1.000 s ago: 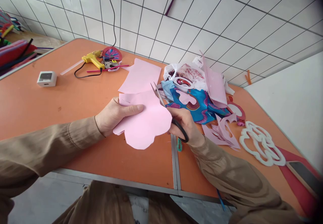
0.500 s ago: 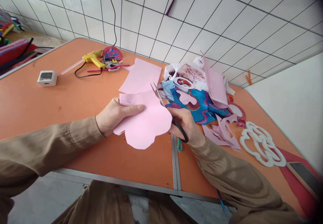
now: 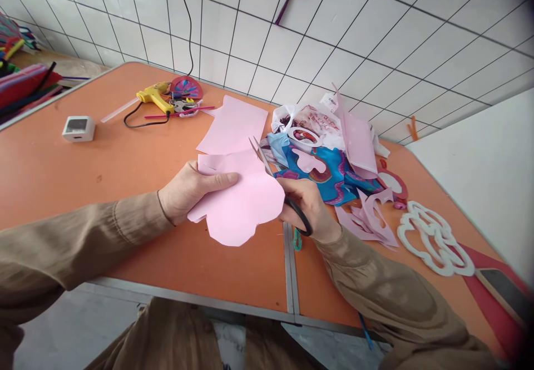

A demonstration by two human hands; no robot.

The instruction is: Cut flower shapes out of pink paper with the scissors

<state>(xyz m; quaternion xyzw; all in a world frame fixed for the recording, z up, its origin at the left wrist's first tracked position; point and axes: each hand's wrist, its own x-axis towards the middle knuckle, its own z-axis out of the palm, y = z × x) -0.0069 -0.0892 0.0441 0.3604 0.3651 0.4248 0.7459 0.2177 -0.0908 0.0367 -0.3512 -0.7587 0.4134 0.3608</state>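
Note:
Pink paper [image 3: 246, 208] with a scalloped lower and right edge is held over the table. My left hand [image 3: 196, 189] grips its left side, thumb flat on top and fingers hidden underneath. My right hand [image 3: 308, 206] is closed around the black-handled scissors [image 3: 299, 217]. Their blades point up and away, slightly parted, at the paper's upper right edge. A larger pink sheet [image 3: 236, 122] with a curved cut side lies on the table just beyond.
The orange table [image 3: 54, 186] bears a yellow glue gun [image 3: 155, 98] and a white cube-shaped device [image 3: 78, 129]. At right are a blue patterned cloth [image 3: 334, 164], pink paper scraps [image 3: 367, 220] and white scalloped outlines [image 3: 436, 239]. A tiled wall [image 3: 233, 19] stands behind.

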